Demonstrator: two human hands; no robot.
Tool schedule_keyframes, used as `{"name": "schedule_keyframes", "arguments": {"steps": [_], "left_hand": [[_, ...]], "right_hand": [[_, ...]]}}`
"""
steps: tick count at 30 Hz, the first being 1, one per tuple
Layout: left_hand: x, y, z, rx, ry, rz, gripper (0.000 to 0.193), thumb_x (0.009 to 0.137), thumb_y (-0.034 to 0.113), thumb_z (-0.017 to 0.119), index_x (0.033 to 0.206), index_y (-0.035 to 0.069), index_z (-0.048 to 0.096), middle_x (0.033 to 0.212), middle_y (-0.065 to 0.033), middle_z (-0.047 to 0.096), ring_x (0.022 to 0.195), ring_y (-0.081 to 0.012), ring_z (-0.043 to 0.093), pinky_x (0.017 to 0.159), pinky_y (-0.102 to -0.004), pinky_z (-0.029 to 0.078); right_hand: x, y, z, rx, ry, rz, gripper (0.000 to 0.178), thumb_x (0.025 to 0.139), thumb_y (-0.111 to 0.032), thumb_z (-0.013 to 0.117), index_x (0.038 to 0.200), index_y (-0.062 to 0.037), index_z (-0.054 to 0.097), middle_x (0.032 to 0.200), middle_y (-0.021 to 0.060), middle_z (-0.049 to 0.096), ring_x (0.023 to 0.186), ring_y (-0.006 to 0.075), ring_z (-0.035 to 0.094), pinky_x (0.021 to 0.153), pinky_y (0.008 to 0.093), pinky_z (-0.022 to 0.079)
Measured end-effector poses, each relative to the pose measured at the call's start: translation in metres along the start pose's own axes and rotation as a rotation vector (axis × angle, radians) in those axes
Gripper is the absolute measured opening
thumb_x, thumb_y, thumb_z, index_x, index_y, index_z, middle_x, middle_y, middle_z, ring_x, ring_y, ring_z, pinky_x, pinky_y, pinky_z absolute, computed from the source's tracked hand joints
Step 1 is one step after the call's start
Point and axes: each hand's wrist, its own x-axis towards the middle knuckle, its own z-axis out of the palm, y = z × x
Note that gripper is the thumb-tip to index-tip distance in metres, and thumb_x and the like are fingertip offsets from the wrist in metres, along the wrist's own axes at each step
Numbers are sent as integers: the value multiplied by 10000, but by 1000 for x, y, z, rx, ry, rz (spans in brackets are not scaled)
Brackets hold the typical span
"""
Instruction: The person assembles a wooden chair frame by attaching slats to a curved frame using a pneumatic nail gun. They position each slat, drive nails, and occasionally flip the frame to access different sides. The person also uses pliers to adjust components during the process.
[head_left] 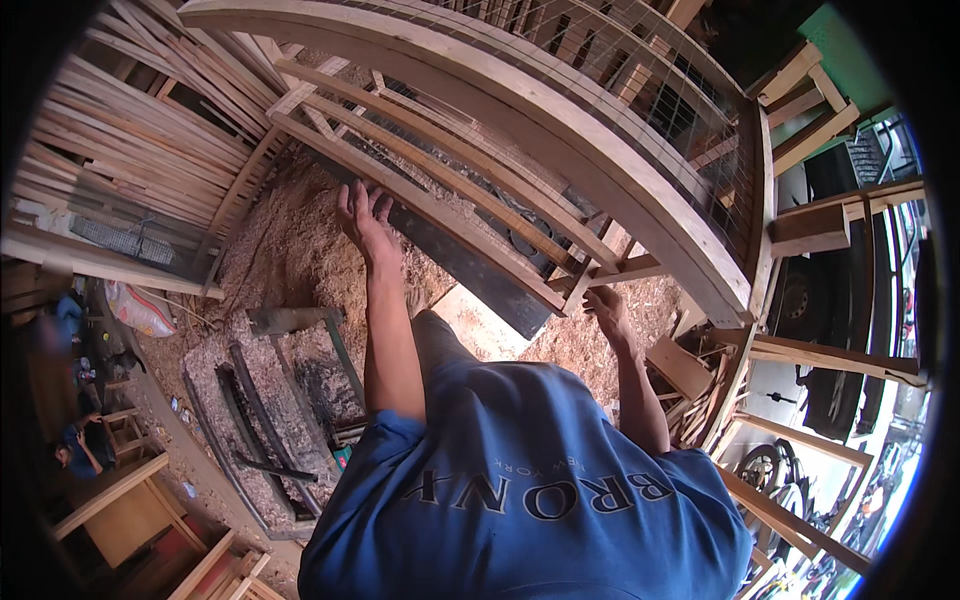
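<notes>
A long slatted wooden frame (430,205) slants across the middle, from upper left to centre right. My left hand (369,228) is raised at its near rail with fingers spread and stretched, the tips at the rail's lower edge; I cannot tell whether they press on it. My right hand (608,312) is at the frame's right end, fingers bent around the corner piece, partly hidden. Beneath the frame lies a dark flat board (470,275), its near corner pointing toward me. A large curved wooden beam (520,110) arches above and beyond the frame.
Wood shavings (290,225) cover the floor. Long strips of timber (130,140) are stacked at the far left. A dark, shavings-covered metal structure (270,400) stands at the lower left. Wooden posts and rails (830,355) rise on the right, with a motorcycle (770,470) beyond. Another person (80,445) is far left.
</notes>
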Motion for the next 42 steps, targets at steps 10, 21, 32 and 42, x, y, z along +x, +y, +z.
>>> {"name": "schedule_keyframes", "arguments": {"steps": [10, 21, 32, 42], "left_hand": [[103, 25, -33, 1, -410, -514, 660, 984, 199, 663, 1523, 55, 310, 1376, -162, 559, 1213, -307, 583, 962, -441, 491], [153, 45, -69, 202, -856, -658, 406, 960, 97, 653, 1338, 21, 525, 1196, -101, 653, 1074, -230, 650, 899, -366, 510], [221, 51, -196, 1012, -731, -765, 464, 928, 156, 665, 1350, 27, 521, 1321, -140, 613, 1174, -266, 614, 1000, -419, 495], [207, 90, -168, 969, -761, -820, 438, 933, 141, 653, 1341, 38, 530, 1320, -141, 616, 1188, -269, 606, 1021, -420, 481]], "right_hand": [[-13, -63, 80, 393, 859, -158, 291, 980, -242, 640, 1072, 35, 643, 914, 101, 677, 835, 186, 652, 729, 342, 521], [-1, -54, 262, -421, 622, -15, 240, 897, -145, 564, 1026, 2, 703, 1116, 293, 673, 1052, 454, 624, 898, 518, 500], [129, -14, 255, -824, 326, 361, 239, 907, -189, 566, 976, -28, 727, 1081, 243, 701, 1027, 437, 648, 881, 526, 512], [105, 8, 243, -784, 374, 353, 244, 910, -204, 578, 985, -30, 733, 1052, 230, 712, 1003, 432, 662, 868, 521, 523]]}}
